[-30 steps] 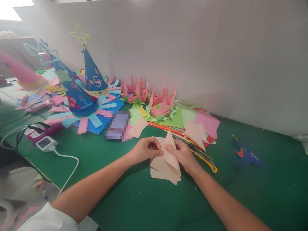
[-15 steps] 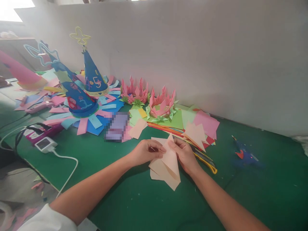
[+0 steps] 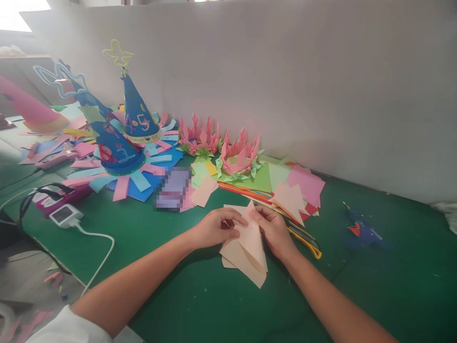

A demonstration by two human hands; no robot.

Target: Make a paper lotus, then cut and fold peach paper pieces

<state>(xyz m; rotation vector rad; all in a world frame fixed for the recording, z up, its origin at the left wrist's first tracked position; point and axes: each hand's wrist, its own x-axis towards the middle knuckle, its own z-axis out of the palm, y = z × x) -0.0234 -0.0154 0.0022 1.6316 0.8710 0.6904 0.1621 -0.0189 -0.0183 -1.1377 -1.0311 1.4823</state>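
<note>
A folded sheet of pale peach paper is held over the green table, its pointed tip up and one flap lifted from the layer below. More peach sheets lie beneath it. My right hand pinches the folded sheet near its upper right edge, thumb on top. From the left, my left hand has curled fingers and thumb on the sheet's face; the fingertips touch the paper. Just beyond my right hand, a yellow-and-black utility knife lies on the table, partly covered by the hand.
Behind my hands are pink paper crowns on stacked coloured paper and more peach pieces. Blue cone hats stand at the left, near a blurred phone and a power strip with cables. A blue tool lies right.
The lifted flap and lower corner of the peach paper have shifted slightly down. My left fingertips have drawn back a little to the left; my right hand keeps its pinch.
</note>
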